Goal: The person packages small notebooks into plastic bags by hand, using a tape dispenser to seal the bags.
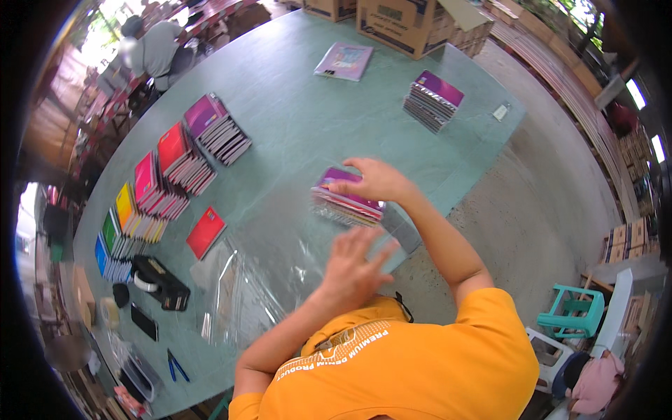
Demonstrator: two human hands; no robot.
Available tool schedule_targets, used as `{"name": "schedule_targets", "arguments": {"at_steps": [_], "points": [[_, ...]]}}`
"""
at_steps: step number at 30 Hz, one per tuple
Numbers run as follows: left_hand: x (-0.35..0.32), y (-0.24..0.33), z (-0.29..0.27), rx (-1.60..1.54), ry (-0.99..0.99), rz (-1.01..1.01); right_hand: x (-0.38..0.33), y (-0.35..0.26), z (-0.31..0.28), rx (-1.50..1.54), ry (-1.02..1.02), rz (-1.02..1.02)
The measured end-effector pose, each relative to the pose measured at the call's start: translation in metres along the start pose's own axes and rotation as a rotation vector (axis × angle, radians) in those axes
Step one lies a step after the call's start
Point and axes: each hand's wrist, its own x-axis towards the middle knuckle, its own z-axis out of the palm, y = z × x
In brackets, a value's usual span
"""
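Purple-topped notebooks (352, 202), stacked on the worktop (294, 119), are held in the right hand (381, 181)'s grip, the blurred left hand (354, 266) spread wide nearby.

Eight stacks of small notebooks were on the pale green table (294, 108). Six formed a row at left, from far to near: one purple stack (217, 129), one red stack (185, 159), one pink stack (159, 187), one yellow stack (138, 215), one green stack (121, 236) and one blue stack (110, 260). Two were purple-topped: one centre stack (329, 201) and one far-right stack (432, 101). There was one loose red notebook (206, 233) and one flat lilac packet (344, 61). Near left were one black rectangular phone (144, 322) and one blue-handled metal tool (177, 366). At the far edge were at least two brown cardboard boxes (392, 31). Two bare hands, one left hand (355, 262) and one right hand (378, 180), and at least two other people (161, 52) were visible.
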Motion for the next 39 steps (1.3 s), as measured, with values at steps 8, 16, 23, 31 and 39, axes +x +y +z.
{"name": "schedule_targets", "arguments": {"at_steps": [8, 16, 23, 31, 39], "points": [[-0.021, -0.012, 0.039, -0.243, -0.258, -0.004, 0.018, 0.096, -0.022, -0.296, 0.153, 0.235], [-0.028, -0.039, 0.004, -0.361, -0.233, -0.163, 0.058, 0.140, -0.209, -0.722, 0.609, 0.219], [-0.030, -0.010, -0.180, -0.601, -0.591, 0.130, 0.090, 0.204, -0.205, -0.624, 0.438, 0.261], [-0.085, 0.025, -0.225, -0.586, -0.573, 0.165, 0.117, 0.145, -0.166, -0.977, 0.513, 0.125], [-0.203, 0.069, -0.269, -0.633, -0.381, -0.136, 0.161, -0.025, -0.013, -0.654, 0.448, -0.388]]}}
